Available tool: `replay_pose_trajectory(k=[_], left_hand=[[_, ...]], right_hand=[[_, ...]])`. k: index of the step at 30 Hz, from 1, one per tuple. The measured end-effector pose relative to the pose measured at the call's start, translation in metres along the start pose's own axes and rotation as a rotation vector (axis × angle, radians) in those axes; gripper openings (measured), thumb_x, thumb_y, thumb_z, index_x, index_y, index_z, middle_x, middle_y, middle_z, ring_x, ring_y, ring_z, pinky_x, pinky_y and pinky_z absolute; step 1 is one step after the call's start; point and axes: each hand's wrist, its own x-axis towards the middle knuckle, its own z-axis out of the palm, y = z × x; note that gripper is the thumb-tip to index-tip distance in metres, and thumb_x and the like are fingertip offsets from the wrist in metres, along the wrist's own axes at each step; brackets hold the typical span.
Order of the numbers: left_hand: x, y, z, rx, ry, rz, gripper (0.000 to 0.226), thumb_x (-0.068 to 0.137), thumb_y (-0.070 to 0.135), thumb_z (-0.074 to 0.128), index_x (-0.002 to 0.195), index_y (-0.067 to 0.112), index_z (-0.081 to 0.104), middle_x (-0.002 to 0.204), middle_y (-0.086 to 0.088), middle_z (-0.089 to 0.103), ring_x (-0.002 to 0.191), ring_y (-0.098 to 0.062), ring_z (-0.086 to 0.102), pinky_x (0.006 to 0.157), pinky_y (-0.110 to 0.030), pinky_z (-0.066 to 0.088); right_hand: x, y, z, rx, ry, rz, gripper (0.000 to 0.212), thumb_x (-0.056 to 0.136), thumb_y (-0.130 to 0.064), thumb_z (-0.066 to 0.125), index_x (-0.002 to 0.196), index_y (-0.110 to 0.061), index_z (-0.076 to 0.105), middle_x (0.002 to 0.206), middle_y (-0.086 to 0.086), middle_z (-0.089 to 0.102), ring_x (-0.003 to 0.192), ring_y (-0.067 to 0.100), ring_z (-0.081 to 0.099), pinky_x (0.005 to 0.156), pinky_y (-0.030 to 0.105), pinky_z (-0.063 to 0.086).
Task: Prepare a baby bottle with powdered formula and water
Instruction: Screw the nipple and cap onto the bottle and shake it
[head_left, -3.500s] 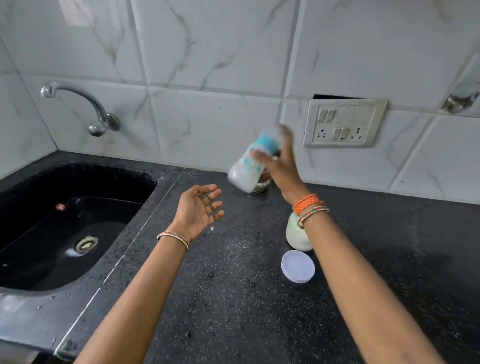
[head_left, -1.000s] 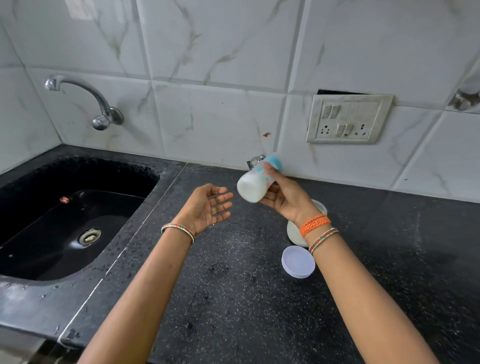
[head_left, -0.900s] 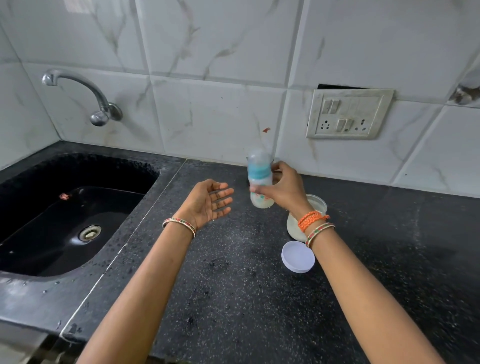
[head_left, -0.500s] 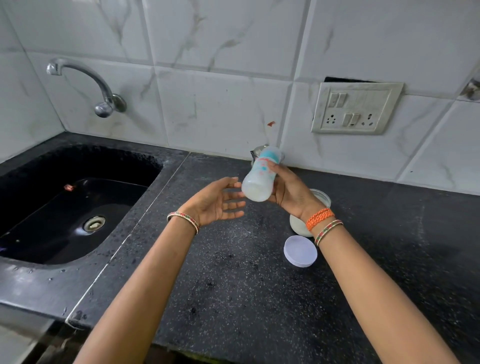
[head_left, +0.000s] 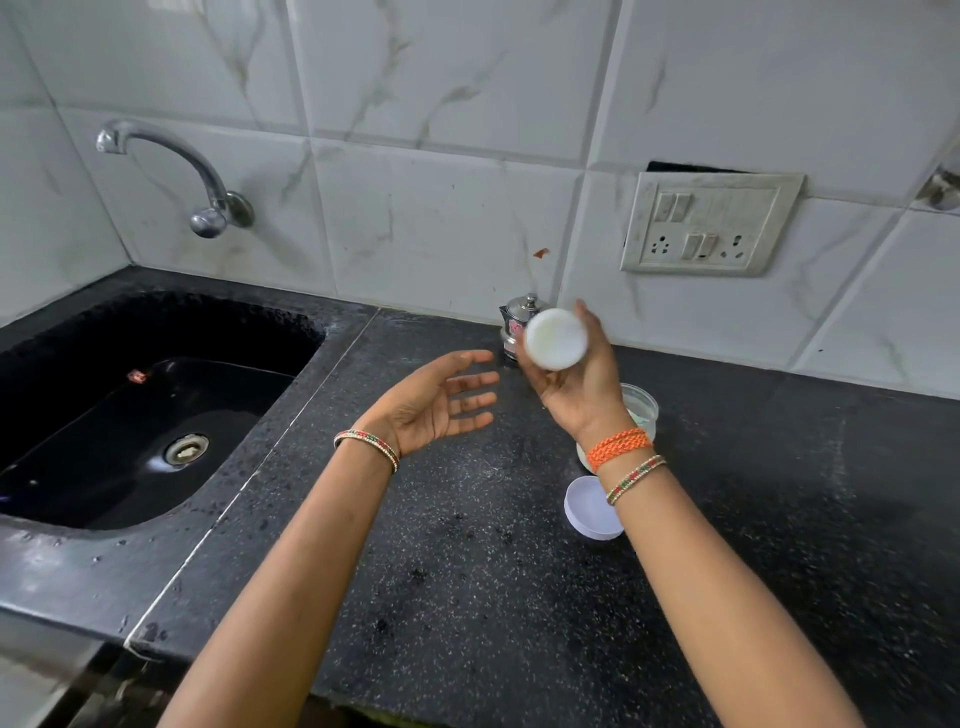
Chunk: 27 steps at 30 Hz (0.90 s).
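My right hand (head_left: 576, 395) grips the baby bottle (head_left: 555, 339) above the black counter, tipped so its round white base faces me; milky liquid shows through it. My left hand (head_left: 439, 402) hovers palm up just left of the bottle, fingers spread and holding nothing. Behind my right wrist stands an open clear jar of white formula powder (head_left: 641, 410). Its round white lid (head_left: 592, 510) lies flat on the counter in front of it.
A small steel lidded pot (head_left: 514, 322) stands against the tiled wall behind the bottle. A black sink (head_left: 130, 415) with a wall tap (head_left: 171, 166) takes up the left. A switch and socket plate (head_left: 711, 223) sits on the wall at right.
My right hand has swung the bottle through several tilts; its base now points at me. My left hand has stayed open beside it.
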Motion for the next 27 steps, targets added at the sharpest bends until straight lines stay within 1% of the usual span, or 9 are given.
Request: replay_pose_trajectory(k=[2,6,9,11,16,20,23,25,27], left_hand=[[0.0,0.003,-0.003,-0.009,0.063,-0.001,0.018,0.095,0.023,0.051,0.107,0.018,0.064,0.105,-0.006,0.064,0.082,-0.017,0.062,0.069,-0.031,0.059],[0.001,0.001,-0.01,0.0,0.097,-0.037,0.018,0.094,0.019,0.05,0.107,0.018,0.063,0.102,-0.004,0.065,0.081,-0.016,0.062,0.069,-0.031,0.058],[0.001,-0.004,-0.013,0.008,0.11,-0.051,0.018,0.095,0.017,0.048,0.106,0.019,0.063,0.099,-0.002,0.065,0.079,-0.015,0.062,0.068,-0.03,0.057],[0.002,-0.007,-0.014,0.013,0.116,-0.059,0.019,0.095,0.017,0.048,0.105,0.019,0.063,0.098,-0.001,0.065,0.079,-0.014,0.061,0.068,-0.029,0.056],[0.005,-0.009,-0.014,0.007,0.122,-0.062,0.019,0.094,0.016,0.049,0.106,0.019,0.063,0.097,0.0,0.066,0.08,-0.014,0.062,0.072,-0.031,0.055],[0.006,-0.008,-0.012,0.0,0.128,-0.054,0.018,0.094,0.016,0.049,0.105,0.019,0.064,0.094,0.0,0.067,0.078,-0.014,0.062,0.068,-0.029,0.056],[0.005,-0.007,-0.011,-0.002,0.141,-0.043,0.018,0.094,0.017,0.05,0.105,0.018,0.064,0.094,0.0,0.067,0.077,-0.014,0.062,0.066,-0.029,0.057],[0.005,-0.006,-0.01,0.003,0.147,-0.044,0.017,0.094,0.016,0.05,0.104,0.018,0.063,0.092,0.001,0.067,0.077,-0.014,0.062,0.065,-0.029,0.057],[0.005,-0.006,-0.009,0.003,0.153,-0.052,0.017,0.094,0.015,0.049,0.103,0.018,0.063,0.091,0.001,0.066,0.077,-0.014,0.061,0.064,-0.028,0.057]], right_hand=[[0.001,-0.001,0.002,0.189,0.179,0.076,0.031,0.086,-0.035,0.063,0.099,-0.007,0.059,0.086,0.014,0.067,0.078,0.029,0.064,0.055,0.037,0.061],[0.0,0.012,0.009,-0.054,0.218,0.076,0.05,0.086,-0.03,0.066,0.126,-0.008,0.046,0.111,0.015,0.059,0.086,0.031,0.063,0.049,0.038,0.059],[-0.005,0.019,0.003,-0.738,0.159,-0.554,0.098,0.079,-0.022,0.076,0.148,-0.024,0.006,0.127,-0.005,0.051,0.099,0.011,0.062,0.076,0.03,0.058],[-0.001,0.015,-0.012,-1.26,-0.068,-0.928,0.113,0.075,-0.022,0.079,0.147,-0.032,-0.007,0.147,0.009,0.036,0.118,0.021,0.057,0.093,0.033,0.051],[-0.003,0.001,-0.023,-1.792,-0.433,-1.118,0.108,0.075,-0.024,0.079,0.141,-0.037,-0.005,0.137,0.029,0.04,0.103,0.044,0.062,0.069,0.053,0.058],[-0.004,0.003,-0.021,-1.36,-0.252,-0.889,0.116,0.071,-0.024,0.082,0.146,-0.038,-0.005,0.153,0.004,0.029,0.127,0.023,0.051,0.098,0.047,0.05],[0.003,0.011,-0.018,-0.779,0.06,-0.632,0.103,0.076,-0.019,0.079,0.147,-0.032,0.007,0.131,-0.027,0.04,0.111,0.003,0.057,0.086,0.034,0.056],[0.011,0.01,-0.013,-0.246,0.186,-0.09,0.067,0.084,-0.021,0.07,0.139,-0.019,0.031,0.113,-0.001,0.054,0.094,0.021,0.062,0.061,0.042,0.06],[0.013,0.009,-0.012,-0.068,0.218,0.273,0.036,0.089,-0.026,0.062,0.116,-0.005,0.05,0.097,0.016,0.057,0.082,0.031,0.06,0.047,0.042,0.059]])
